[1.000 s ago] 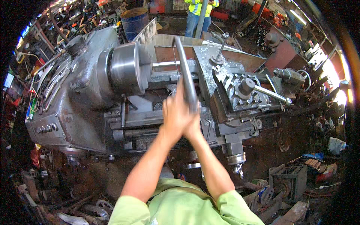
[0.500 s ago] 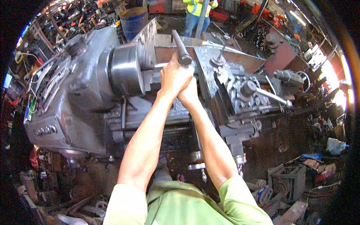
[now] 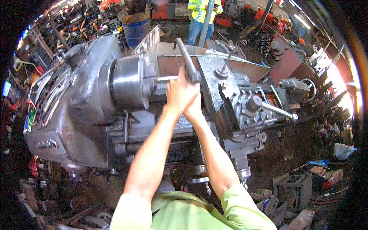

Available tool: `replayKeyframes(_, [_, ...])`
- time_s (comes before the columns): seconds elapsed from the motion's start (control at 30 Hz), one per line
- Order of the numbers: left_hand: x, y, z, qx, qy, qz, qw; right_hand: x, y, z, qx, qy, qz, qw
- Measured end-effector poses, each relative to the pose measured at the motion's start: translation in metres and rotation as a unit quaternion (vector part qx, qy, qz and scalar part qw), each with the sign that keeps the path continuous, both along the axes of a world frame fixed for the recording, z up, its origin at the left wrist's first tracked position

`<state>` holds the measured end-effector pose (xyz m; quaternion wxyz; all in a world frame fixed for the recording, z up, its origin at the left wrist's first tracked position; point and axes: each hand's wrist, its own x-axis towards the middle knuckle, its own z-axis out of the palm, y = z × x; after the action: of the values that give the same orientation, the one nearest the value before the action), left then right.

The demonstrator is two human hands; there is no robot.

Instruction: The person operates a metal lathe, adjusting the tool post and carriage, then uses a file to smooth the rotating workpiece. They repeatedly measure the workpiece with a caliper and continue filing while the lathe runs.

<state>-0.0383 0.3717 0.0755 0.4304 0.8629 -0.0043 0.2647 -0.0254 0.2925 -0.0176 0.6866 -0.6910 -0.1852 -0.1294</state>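
A hacksaw (image 3: 186, 57) with a tubular metal frame is held out over the lathe, its far end pointing away from me. Its thin blade shows faintly beside the frame. My left hand (image 3: 178, 95) and my right hand (image 3: 194, 106) are closed together at its near end; the handle is hidden by my fingers. Just left of the hands, a thin bright rod (image 3: 167, 78) sticks out of the lathe chuck (image 3: 130, 82), whose surface looks smeared as if turning. The saw crosses near the rod's end; contact is hidden.
Right of my hands stand the carriage plate (image 3: 211, 73), strewn with chips, and the tool post (image 3: 253, 103) with its lever. Handwheels (image 3: 199, 180) hang below. Tools lie on the headstock (image 3: 82, 103). Beyond are a blue drum (image 3: 137, 30) and a person in a yellow vest (image 3: 199, 11).
Both hands and the hacksaw have drawn slightly nearer to me, and the blade now shows. The whole view has shifted, so the lathe sits lower in the picture.
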Motion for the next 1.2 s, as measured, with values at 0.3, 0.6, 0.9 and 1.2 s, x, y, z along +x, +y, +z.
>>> replayKeyframes(0.3, [-0.179, -0.03, -0.045, -0.041, -0.012, -0.082, 0.996, -0.178, -0.047, -0.03, -0.103, 0.097, 0.024, 0.99])
replayKeyframes(0.6, [0.005, 0.006, -0.003, -0.044, 0.057, 0.035, 0.997, 0.017, 0.009, -0.006, -0.086, -0.12, -0.068, 0.987])
replayKeyframes(0.9, [-0.155, -0.03, -0.044, -0.01, 0.018, -0.082, 0.996, -0.157, -0.04, -0.037, -0.014, 0.116, -0.001, 0.993])
replayKeyframes(1.2, [-0.01, -0.001, 0.009, -0.018, 0.106, 0.021, 0.994, 0.004, 0.006, 0.004, -0.023, 0.02, 0.002, 1.0])
